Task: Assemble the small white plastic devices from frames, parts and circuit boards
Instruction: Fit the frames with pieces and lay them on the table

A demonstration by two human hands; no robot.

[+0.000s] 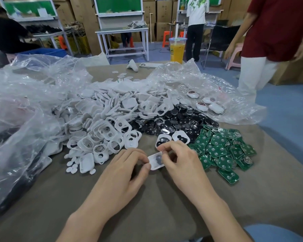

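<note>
Just below the middle of the frame, both hands meet over the grey-brown table (pixel 147 210). The left hand (pixel 128 165) pinches the left edge of a small white plastic frame (pixel 155 161) with rounded corners between thumb and fingers, so its grip is closed on that piece. The right hand (pixel 181 159) has its fingers curled down onto the right side of the same piece, its grip closed on it too. A dark rounded part sits inside the held piece, which is tilted.

Just beyond the hands lie two more white frames with black inserts (pixel 180 137). Left of centre spreads a heap of loose white plastic frames and covers (pixel 103 123), partly on crumpled clear plastic bags (pixel 24 102) that fill the left of the picture. A pile of glossy black rounded parts (pixel 173 119) lies right of centre, touching a pile of green circuit boards (pixel 224 151) further right. In the upper right, a few finished white devices (pixel 215 107) lie on clear plastic. At the table's far edge stands a clear cup of orange drink (pixel 177 51).
</note>
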